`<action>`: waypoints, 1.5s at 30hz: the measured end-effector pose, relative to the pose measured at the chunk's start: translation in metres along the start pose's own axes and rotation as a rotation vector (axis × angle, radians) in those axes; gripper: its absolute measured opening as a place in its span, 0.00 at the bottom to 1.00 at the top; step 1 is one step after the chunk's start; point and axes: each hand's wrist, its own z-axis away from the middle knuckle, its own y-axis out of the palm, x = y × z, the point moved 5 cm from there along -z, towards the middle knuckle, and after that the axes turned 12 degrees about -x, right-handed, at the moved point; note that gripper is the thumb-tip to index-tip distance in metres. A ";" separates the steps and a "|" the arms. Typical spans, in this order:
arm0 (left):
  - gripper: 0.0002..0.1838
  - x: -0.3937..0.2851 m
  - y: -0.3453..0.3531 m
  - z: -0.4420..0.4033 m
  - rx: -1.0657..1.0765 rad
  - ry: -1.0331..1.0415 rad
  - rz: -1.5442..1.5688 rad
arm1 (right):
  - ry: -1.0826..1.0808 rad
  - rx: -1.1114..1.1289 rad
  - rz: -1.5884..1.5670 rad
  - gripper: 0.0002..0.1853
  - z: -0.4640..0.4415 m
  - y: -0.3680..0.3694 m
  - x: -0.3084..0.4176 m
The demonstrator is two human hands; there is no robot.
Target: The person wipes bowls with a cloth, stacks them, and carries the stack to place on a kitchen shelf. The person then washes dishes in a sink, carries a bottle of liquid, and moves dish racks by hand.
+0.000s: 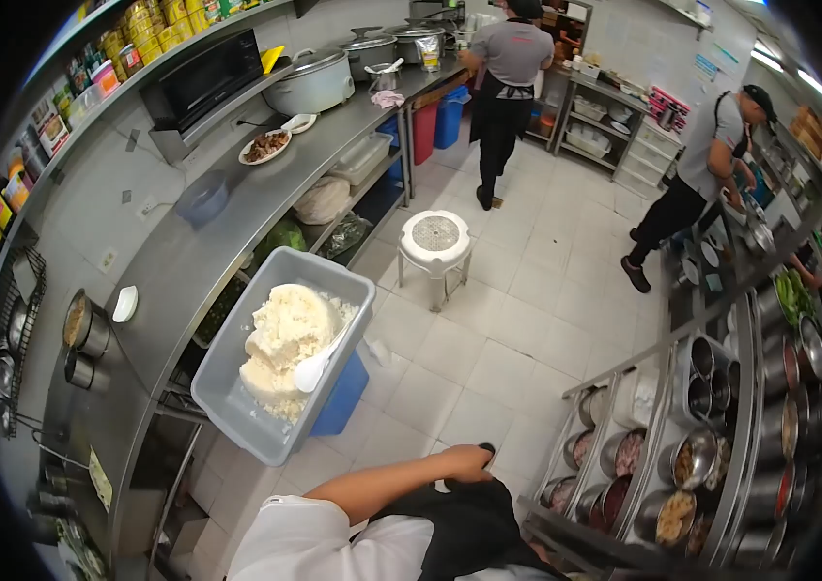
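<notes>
Tiled floor (488, 368), white stool (435, 237) mid-aisle, grey tub (239, 418)

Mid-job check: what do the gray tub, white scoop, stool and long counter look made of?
Gray tub: likely molded plastic, matte, with rounded corners and a thick rim.
White scoop: probably smooth plastic, evenly colored; I can't rule out another material.
Stool: apparently white plastic, from its rounded, molded-looking seat; legs uncertain.
Counter: apparently stainless steel, gray with a soft metallic sheen.

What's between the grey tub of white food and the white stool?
In the head view, only bare floor tiles show between the grey tub and the white stool.
</notes>
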 end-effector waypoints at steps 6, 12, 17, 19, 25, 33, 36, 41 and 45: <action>0.24 0.214 0.063 -0.060 -0.119 -0.251 0.013 | -0.162 0.136 0.196 0.14 -0.061 -0.024 0.049; 0.20 0.326 -0.031 0.032 -0.157 -0.993 0.131 | -0.684 0.141 0.530 0.15 -0.223 -0.058 0.166; 0.15 0.367 -0.060 0.009 -0.414 -0.028 -0.503 | -0.801 -0.352 0.439 0.17 -0.235 -0.232 0.379; 0.15 0.379 -0.051 -0.052 -0.056 -0.573 -0.087 | -0.749 -0.452 0.165 0.16 -0.251 -0.276 0.443; 0.16 0.369 -0.136 -0.229 0.168 -0.387 -0.137 | -0.717 -0.480 -0.021 0.16 -0.285 -0.313 0.525; 0.16 0.378 -0.385 -0.453 -0.201 0.132 -0.508 | -0.298 -0.132 -0.020 0.16 -0.343 -0.283 0.423; 0.14 0.331 -0.503 -0.518 -0.601 -0.538 0.354 | -0.575 -0.075 0.462 0.10 -0.354 -0.267 0.394; 0.10 0.301 -0.556 -0.600 -0.701 -0.427 0.465 | -0.098 0.122 0.145 0.11 -0.398 -0.313 0.428; 0.15 0.293 -0.502 -0.622 -0.336 -0.694 0.688 | -0.227 0.048 0.218 0.13 -0.467 -0.383 0.525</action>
